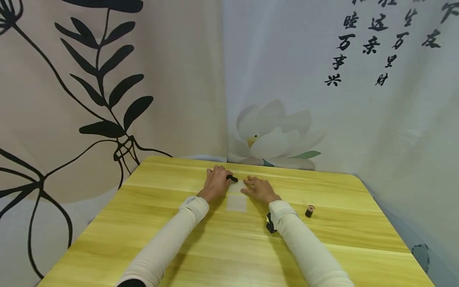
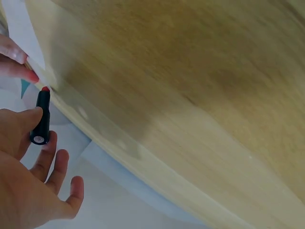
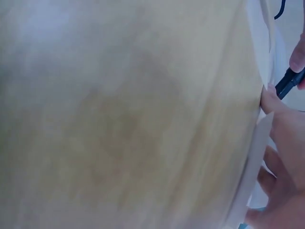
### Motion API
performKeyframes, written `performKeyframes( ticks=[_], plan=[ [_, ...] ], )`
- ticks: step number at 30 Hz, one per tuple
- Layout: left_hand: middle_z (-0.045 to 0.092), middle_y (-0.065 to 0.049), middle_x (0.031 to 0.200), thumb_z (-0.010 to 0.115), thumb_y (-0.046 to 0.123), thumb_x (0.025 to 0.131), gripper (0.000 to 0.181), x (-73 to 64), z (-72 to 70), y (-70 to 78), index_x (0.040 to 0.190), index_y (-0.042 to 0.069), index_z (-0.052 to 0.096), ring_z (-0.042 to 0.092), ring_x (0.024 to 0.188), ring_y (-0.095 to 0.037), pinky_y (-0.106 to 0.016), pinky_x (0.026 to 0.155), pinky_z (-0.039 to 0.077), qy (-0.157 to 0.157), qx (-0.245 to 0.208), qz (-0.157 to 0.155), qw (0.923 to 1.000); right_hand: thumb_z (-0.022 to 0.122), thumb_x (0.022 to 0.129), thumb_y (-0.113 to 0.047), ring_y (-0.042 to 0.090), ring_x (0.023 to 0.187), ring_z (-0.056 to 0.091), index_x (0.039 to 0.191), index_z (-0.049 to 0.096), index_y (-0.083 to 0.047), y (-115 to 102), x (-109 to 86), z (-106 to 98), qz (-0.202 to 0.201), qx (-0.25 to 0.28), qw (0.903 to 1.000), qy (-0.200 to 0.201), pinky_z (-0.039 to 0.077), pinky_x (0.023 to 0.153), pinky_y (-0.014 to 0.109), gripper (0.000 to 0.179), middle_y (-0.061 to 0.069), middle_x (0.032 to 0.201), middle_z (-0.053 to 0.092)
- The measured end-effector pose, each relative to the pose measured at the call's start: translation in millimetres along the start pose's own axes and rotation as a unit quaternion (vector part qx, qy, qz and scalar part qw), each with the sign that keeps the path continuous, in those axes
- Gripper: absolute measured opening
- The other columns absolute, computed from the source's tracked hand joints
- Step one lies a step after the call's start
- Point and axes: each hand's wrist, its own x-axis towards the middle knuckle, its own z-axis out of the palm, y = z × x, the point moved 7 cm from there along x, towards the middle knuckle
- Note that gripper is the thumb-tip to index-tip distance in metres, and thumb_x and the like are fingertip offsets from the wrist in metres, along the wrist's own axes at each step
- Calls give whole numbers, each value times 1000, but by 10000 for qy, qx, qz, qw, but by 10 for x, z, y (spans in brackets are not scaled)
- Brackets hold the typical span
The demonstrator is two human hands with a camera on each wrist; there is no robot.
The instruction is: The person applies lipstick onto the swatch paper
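My left hand (image 1: 216, 182) grips a lipstick (image 2: 41, 117), a black tube with a red tip, between thumb and fingers; its other fingers hang loosely bent. The red tip is right at the edge of a white paper piece (image 1: 235, 186) near the table's far side. Across from it, my right hand (image 1: 261, 189) reaches over the same paper with fingers extended. Red shows on one right fingertip (image 2: 32, 76), close to the lipstick tip. A second pale square sheet (image 1: 236, 203) lies flat just nearer to me.
A small dark cylinder with a coppery end (image 1: 309, 211) stands on the wooden table (image 1: 150, 235), right of my right forearm. A black band (image 1: 270, 223) is around the right wrist. Printed curtains (image 1: 186, 79) hang behind the table's far edge.
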Motion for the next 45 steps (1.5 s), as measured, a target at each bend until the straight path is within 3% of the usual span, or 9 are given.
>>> performKeyframes(
  ticks=[15, 22, 27, 36, 45],
  plan=[
    [68, -5, 112, 71, 24, 101, 25, 94, 103, 9, 125, 21, 77, 58, 107, -29, -53, 97, 41, 13, 213, 114, 9997, 65, 103, -41, 37, 149, 38, 148, 59, -11, 33, 60, 20, 98, -75, 9999, -95, 24, 120, 61, 54, 13, 160, 45],
    [68, -6, 113, 72, 20, 100, 26, 115, 58, 22, 125, 20, 77, 58, 108, -29, -53, 97, 41, -19, 255, 192, 9995, 66, 103, -42, 35, 151, 36, 150, 58, -14, 43, 64, 6, 228, -30, 9997, -117, 21, 122, 60, 55, 10, 161, 43],
    [68, -6, 115, 72, 20, 100, 27, 108, 82, 7, 127, 20, 76, 57, 109, -29, -53, 98, 40, -135, 320, 168, 9993, 65, 103, -44, 35, 151, 35, 150, 57, -15, 46, 74, 29, 236, -96, 9996, -146, 20, 122, 60, 56, 9, 162, 42],
    [69, -5, 111, 75, 19, 98, 22, 60, 23, 47, 120, 20, 79, 58, 107, -28, -49, 92, 39, 11, 395, 372, 9985, 65, 103, -44, 34, 152, 35, 151, 56, -16, 27, 75, 32, 262, -65, 9995, -171, 20, 123, 59, 56, 9, 163, 41],
    [69, -5, 108, 72, 19, 100, 18, 9, 5, 71, 115, 22, 81, 56, 104, -28, -48, 90, 38, -42, 554, 410, 9976, 65, 103, -43, 34, 151, 35, 152, 55, -15, 27, 61, 38, 262, -115, 9993, -239, 28, 119, 59, 57, 11, 163, 40]
  ],
)
